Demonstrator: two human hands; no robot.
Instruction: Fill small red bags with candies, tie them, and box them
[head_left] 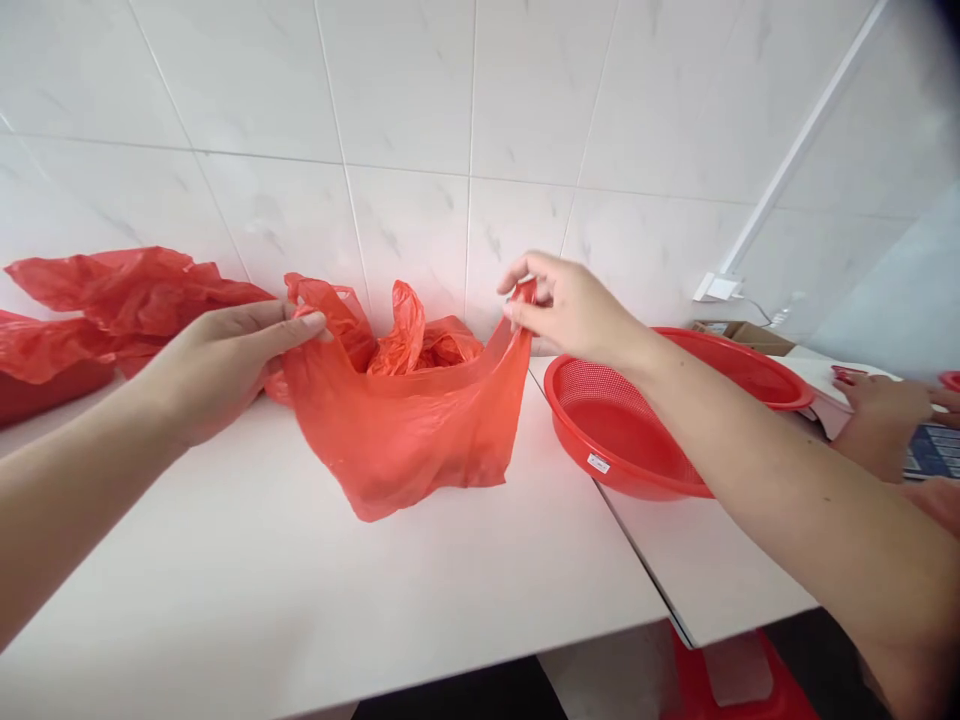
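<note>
A white tiled wall point(420, 110) fills the background, and a white table point(315, 600) runs along its foot, with a second white table point(705, 560) butted against it on the right.

On the first table sits a red plastic bag point(409, 420), its body sagging on the surface near the middle and its mouth pulled wide between the person's two hands. The left hand point(225, 365) has its grip closed on the left edge of the bag's opening, fingers stretched along the plastic and thumb pinching from the near side. The right hand point(574, 305) has its grip closed on the right handle, pinched between thumb and fingertips and lifted a little above the table. The bag hangs between and below the two grips, its bottom resting on the table, crumpled red folds showing inside the opening.

To the left, against the wall, lies a further heap of red plastic point(97, 310), just beside the left hand. On the right table a red colander basin point(622, 430) sits partly under the right forearm. At the far right edge, another person's hand point(881, 405) rests near a dark keypad-like object point(934, 450). A small white socket point(716, 288) is fixed to the wall above the basin.
</note>
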